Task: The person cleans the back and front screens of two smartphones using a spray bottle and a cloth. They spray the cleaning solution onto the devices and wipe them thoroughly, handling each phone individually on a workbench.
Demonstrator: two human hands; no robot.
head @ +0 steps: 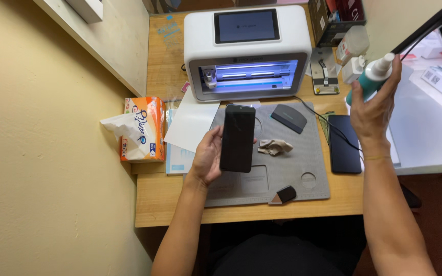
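Your left hand (208,158) grips a black rectangular smartphone (237,138) above the grey work mat (303,168); your right hand (372,115) clasps a teal plastic spray bottle (370,84).

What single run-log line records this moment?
left hand: holds dark phone over grey mat | right hand: holds teal spray bottle raised | cloth: on mat
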